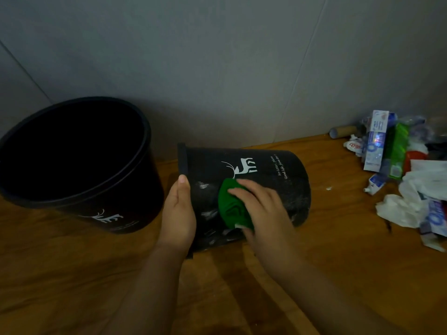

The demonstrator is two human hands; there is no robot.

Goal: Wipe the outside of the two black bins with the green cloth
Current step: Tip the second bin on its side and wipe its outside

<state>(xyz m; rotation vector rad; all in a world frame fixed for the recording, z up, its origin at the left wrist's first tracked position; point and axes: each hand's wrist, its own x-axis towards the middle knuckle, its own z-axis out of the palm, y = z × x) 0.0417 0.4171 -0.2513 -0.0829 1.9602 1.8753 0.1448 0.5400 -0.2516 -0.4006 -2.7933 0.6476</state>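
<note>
Pressed flat under the right hand [261,201], the green cloth [232,209] lies bunched against the near side of the black bin [244,187] that lies on its side. That hand's grip is spread and relaxed: fingers mostly straight, pushing the cloth onto the plastic rather than pinching it, as far as can be seen. Just left of it, the left hand [179,213] steadies the same bin near its rim, thumb laid along the wall by the rim; its other fingers are hidden behind the rim, so whether they curl inside cannot be told.

This bin rests on the wooden bench [72,274] with its mouth to the left and its base to the right. Pale smears and dusty streaks show on the wall around the cloth and toward the base, so I judge the wiping of this bin to be under way but far from finished; the far side, with the white deer print [244,166] and lettering, looks cleaner, though the light is dim.

Left and slightly farther stands the second black bin [79,165], upright, mouth open, with no hand on it. Whether it has been wiped I cannot tell.

Far right, against the grey wall [217,56], lies a heap of litter [406,170]: toothpaste boxes, tubes, crumpled tissue and a cardboard roll [343,131].
</note>
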